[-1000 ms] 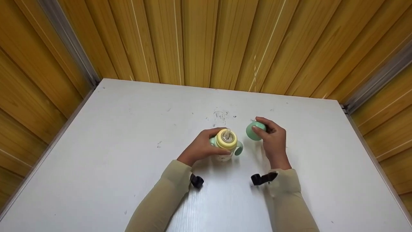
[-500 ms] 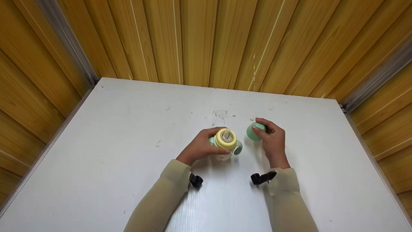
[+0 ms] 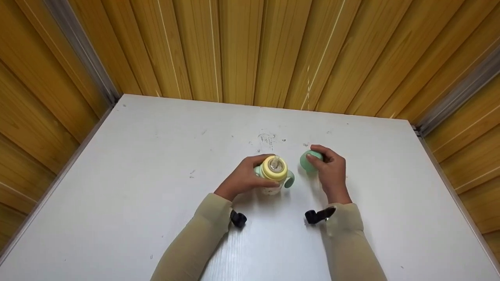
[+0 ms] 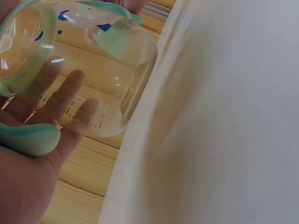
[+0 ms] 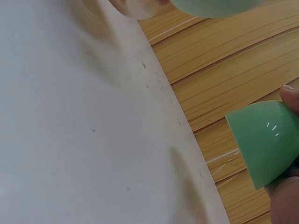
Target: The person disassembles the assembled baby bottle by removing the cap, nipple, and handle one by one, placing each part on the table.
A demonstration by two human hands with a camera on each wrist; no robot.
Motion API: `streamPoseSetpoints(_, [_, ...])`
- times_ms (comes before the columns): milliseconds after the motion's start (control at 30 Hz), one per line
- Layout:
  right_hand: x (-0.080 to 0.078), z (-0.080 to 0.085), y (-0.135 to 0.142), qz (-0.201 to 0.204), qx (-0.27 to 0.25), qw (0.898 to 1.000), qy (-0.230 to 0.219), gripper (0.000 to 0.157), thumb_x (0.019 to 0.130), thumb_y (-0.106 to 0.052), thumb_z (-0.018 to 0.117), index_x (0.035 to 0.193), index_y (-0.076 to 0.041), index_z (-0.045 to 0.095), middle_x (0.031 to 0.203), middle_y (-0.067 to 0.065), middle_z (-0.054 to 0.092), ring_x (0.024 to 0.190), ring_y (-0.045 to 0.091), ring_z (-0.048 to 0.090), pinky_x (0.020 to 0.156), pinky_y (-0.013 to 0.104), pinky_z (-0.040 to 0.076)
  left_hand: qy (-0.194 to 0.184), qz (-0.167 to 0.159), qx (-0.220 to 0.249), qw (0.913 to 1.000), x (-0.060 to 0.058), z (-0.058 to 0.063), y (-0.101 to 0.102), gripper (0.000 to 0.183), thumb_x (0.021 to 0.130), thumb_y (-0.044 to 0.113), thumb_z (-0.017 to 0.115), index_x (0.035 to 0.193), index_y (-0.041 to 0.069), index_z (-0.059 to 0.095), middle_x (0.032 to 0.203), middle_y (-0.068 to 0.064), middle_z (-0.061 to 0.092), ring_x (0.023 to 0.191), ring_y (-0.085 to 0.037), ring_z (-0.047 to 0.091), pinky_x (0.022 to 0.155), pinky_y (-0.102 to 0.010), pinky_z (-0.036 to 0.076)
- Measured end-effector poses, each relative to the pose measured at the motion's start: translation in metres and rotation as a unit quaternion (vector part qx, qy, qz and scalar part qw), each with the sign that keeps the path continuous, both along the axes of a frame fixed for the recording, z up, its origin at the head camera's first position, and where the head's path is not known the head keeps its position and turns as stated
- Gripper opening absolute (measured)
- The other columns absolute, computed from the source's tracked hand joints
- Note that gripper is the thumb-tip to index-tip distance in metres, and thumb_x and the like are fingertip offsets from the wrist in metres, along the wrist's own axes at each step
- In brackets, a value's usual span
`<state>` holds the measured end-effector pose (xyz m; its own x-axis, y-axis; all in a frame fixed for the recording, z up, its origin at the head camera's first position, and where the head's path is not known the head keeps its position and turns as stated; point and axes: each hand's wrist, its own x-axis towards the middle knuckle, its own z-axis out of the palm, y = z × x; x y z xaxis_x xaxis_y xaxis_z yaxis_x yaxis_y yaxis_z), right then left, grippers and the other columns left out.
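Note:
My left hand [image 3: 248, 178] grips a clear baby bottle [image 4: 112, 79] with a yellow collar [image 3: 269, 173], a clear spout [image 3: 276, 163] and green side handles [image 3: 289, 179]. Through the see-through wall in the left wrist view, its fingers show spread behind the bottle, which has a printed pattern and scale marks. To the right, my right hand [image 3: 332, 171] pinches a green dome-shaped cap [image 3: 309, 162] between thumb and fingers. The cap's rim faces down toward the table in the right wrist view [image 5: 264, 140]. Cap and bottle are apart, both held above the tabletop.
A white table [image 3: 136, 175] with small dark marks spreads under both hands. Yellow wood-look panels [image 3: 242, 50] rise behind it and at both sides. Each wrist carries a black camera mount, the left one [image 3: 238, 219] and the right one [image 3: 318, 216].
The right hand has lowered the green cap slightly toward the near side. The left hand and bottle have stayed almost still.

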<state>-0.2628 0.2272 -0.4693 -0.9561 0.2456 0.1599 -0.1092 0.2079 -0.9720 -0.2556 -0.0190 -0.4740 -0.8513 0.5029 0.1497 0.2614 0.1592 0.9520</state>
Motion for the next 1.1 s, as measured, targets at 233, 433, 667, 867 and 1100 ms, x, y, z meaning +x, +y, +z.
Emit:
streamPoseSetpoints(233, [-0.002,-0.004,0.003,-0.011,-0.003,1.000,-0.004,0.034,0.071,-0.020,0.077,0.102,-0.008,0.068,0.110,0.001,0.065,0.112,0.008,0.054,0.094,0.019,0.041,-0.001,-0.007,0.009,0.9999,0.000,0.001,0.001,0.068,0.056,0.039,0.085,0.118,0.038,0.056,0.114,0.016,0.060,0.106,-0.005,0.055,0.096,-0.034,0.041])
streamPoseSetpoints(433, [-0.003,-0.008,0.004,-0.019,-0.008,1.000,-0.015,0.032,0.072,-0.018,0.076,0.101,-0.009,0.068,0.112,0.005,0.064,0.111,0.008,0.053,0.096,0.020,0.041,0.004,-0.011,0.012,0.9999,0.001,0.001,0.002,0.066,0.057,0.038,0.084,0.117,0.039,0.056,0.113,0.015,0.061,0.105,-0.006,0.056,0.094,-0.034,0.042])
streamPoseSetpoints(667, [-0.004,-0.010,0.005,-0.021,-0.009,1.000,-0.019,0.034,0.072,-0.017,0.076,0.103,-0.005,0.067,0.113,0.008,0.063,0.113,0.009,0.053,0.098,0.022,0.040,0.004,-0.010,0.009,0.9999,0.002,0.001,0.002,0.069,0.056,0.043,0.084,0.118,0.039,0.055,0.114,0.016,0.060,0.105,-0.006,0.055,0.094,-0.035,0.042])
streamPoseSetpoints(867, [-0.004,-0.011,0.005,-0.021,-0.006,0.999,-0.029,0.033,0.071,-0.018,0.077,0.101,-0.007,0.068,0.113,0.005,0.063,0.114,0.010,0.052,0.100,0.024,0.038,0.000,-0.007,0.004,1.0000,0.002,0.000,0.002,0.069,0.055,0.043,0.084,0.118,0.040,0.055,0.114,0.016,0.060,0.105,-0.007,0.055,0.094,-0.036,0.042])
streamPoseSetpoints(1100, [-0.005,-0.012,0.006,-0.023,0.002,0.999,-0.044,0.037,0.072,-0.019,0.076,0.104,-0.004,0.066,0.114,0.004,0.062,0.116,0.011,0.051,0.102,0.025,0.037,0.005,-0.013,0.009,0.9999,0.003,0.003,0.002,0.068,0.056,0.041,0.084,0.118,0.038,0.055,0.114,0.016,0.060,0.106,-0.007,0.055,0.096,-0.036,0.041])
